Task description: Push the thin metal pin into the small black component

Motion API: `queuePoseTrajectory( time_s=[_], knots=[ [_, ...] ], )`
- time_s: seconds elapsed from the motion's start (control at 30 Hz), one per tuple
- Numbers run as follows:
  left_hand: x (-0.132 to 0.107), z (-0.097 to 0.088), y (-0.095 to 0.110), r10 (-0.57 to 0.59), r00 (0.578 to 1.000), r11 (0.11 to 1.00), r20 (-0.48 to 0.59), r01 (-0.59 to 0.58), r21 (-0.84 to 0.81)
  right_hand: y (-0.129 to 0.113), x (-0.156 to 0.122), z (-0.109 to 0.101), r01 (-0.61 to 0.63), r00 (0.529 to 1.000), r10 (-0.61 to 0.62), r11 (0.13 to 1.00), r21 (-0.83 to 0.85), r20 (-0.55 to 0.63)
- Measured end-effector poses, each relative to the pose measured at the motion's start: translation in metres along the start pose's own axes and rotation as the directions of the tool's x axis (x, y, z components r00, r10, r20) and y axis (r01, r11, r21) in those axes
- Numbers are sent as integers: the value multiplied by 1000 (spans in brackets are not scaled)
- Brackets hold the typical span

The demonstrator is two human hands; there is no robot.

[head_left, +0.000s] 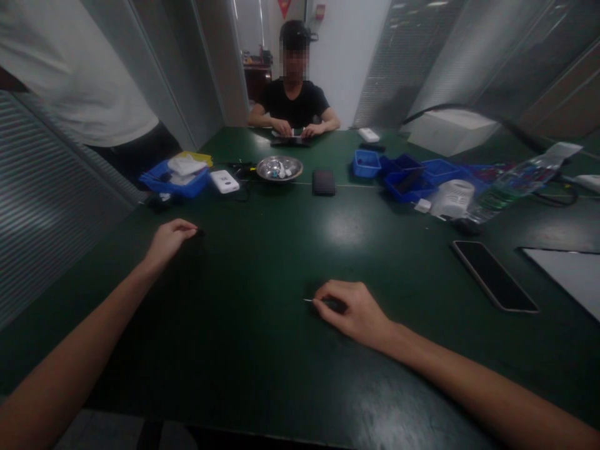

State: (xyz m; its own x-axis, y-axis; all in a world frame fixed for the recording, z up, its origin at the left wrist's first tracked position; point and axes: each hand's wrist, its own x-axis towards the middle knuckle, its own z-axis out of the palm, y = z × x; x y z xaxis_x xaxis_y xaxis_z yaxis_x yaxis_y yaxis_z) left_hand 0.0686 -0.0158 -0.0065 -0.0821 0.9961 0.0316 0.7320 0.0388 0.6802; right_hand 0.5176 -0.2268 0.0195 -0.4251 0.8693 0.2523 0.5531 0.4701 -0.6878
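Note:
My left hand (pixel 169 242) is over the left part of the green table (pixel 253 262), its thumb and fingers pinched on a small dark piece (pixel 200 232) whose kind I cannot make out. Nearer the middle, my right hand (pixel 351 310) rests low at the table surface. Its thumb and forefinger close on a thin, light-coloured pin-like piece (pixel 307 300), with the tip pointing left. The fingers hide the rest of that piece. A wide gap lies between the two hands.
Beyond my hands stand a metal dish (pixel 280 178) of small parts, a dark square pad (pixel 324 182) and a white power bank (pixel 225 181). Blue trays (pixel 175 184) sit left; blue bins (pixel 367 164), a bottle (pixel 520 181) and a phone (pixel 494 276) are right. A person (pixel 294 103) sits opposite.

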Motion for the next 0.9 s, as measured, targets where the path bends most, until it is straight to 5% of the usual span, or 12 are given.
queuePoseTrajectory(
  time_s=[0.17, 0.37, 0.43, 0.5, 0.6, 0.67, 0.77, 0.9],
  knots=[
    [-1, -5, 6, -51, 997, 999, 63, 52, -12, 2, -2, -2, -2, 1000, 2, 1000, -4, 0],
    [-27, 6, 41, 169, 971, 984, 168, -176, 29, 9, -4, -5, 6, 1000, -6, 1000, -7, -15],
    [-50, 23, 68, 275, 914, 957, 297, -290, 9, 9, -2, -5, -3, 1000, 3, 1000, -5, -19],
    [-80, 46, 99, 398, 813, 911, 425, -406, -75, 6, 0, -4, -20, 1000, 20, 1000, 2, -16],
    [-124, 83, 139, 589, 649, 804, 482, -531, -267, 3, 3, -3, -67, 998, 67, 998, 18, -10],
    [-144, 102, 156, 660, 577, 748, 482, -565, -348, 2, 4, -3, -93, 996, 94, 995, 28, -12],
    [-158, 117, 164, 698, 545, 712, 465, -596, -371, 3, 6, -6, -122, 992, 123, 991, 46, -13],
    [-159, 119, 161, 700, 562, 712, 440, -598, -368, 5, 9, -12, -185, 983, 184, 981, 54, 21]
  ],
)
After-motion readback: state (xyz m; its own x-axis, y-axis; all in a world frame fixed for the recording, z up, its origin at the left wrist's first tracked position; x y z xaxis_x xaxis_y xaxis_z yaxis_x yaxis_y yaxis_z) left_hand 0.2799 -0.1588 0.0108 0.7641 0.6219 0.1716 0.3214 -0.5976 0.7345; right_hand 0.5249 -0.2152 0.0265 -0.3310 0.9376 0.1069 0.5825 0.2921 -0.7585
